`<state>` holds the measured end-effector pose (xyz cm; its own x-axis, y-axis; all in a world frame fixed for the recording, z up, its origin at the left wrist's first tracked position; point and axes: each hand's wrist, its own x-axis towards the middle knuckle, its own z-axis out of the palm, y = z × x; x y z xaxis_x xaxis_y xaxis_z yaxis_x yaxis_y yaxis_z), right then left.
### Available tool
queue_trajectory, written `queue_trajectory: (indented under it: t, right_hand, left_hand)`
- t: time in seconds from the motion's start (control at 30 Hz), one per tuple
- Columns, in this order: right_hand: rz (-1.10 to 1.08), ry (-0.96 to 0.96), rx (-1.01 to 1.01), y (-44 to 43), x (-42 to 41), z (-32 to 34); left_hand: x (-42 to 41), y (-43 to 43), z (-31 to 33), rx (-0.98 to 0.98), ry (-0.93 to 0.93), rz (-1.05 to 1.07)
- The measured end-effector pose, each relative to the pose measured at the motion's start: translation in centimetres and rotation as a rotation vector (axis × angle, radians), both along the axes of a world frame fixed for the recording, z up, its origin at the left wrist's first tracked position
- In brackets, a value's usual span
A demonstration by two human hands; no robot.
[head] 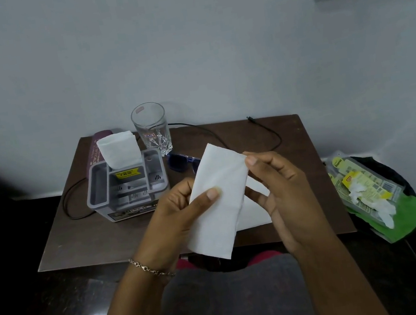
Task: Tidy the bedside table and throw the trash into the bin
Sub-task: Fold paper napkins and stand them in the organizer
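Observation:
A folded white tissue (218, 202) is held above the near edge of the brown bedside table (83, 239). My left hand (180, 210) grips its lower left side, thumb on top. My right hand (276, 182) pinches its upper right corner between thumb and fingers. Another white tissue (253, 211) lies flat on the table beneath. A black bin (395, 176) on the floor at the right holds green and yellow wrappers and crumpled white paper.
A grey organiser (126, 183) with a folded tissue (118, 149) standing in it sits at the table's left. Behind it lies a maroon case (96, 145). A clear glass (151, 128), blue sunglasses (181, 161) and a black cable (259, 127) lie further back.

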<state>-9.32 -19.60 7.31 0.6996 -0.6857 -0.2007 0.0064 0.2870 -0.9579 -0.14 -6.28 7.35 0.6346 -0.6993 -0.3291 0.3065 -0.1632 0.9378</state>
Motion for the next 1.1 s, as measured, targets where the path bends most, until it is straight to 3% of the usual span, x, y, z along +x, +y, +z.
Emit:
queue_trajectory:
  t: [0.4,0.67,0.8,1.1]
  right_hand:
    - [-0.1,-0.218,0.534,2.1,1.6,-0.3]
    - [0.034,0.011,0.16,2.0,1.2,-0.8]
    - [-0.006,0.069,0.093,1.9,1.3,-0.8]
    - [-0.003,-0.061,0.315,1.3,1.1,-1.3]
  left_hand:
    - [-0.3,-0.5,-0.5,0.004,0.015,0.07]
    - [-0.1,-0.4,-0.6,-0.006,0.003,0.064]
    - [-0.1,-0.4,-0.9,0.03,-0.024,0.062]
    - [-0.5,-0.8,-1.0,0.013,-0.019,0.028]
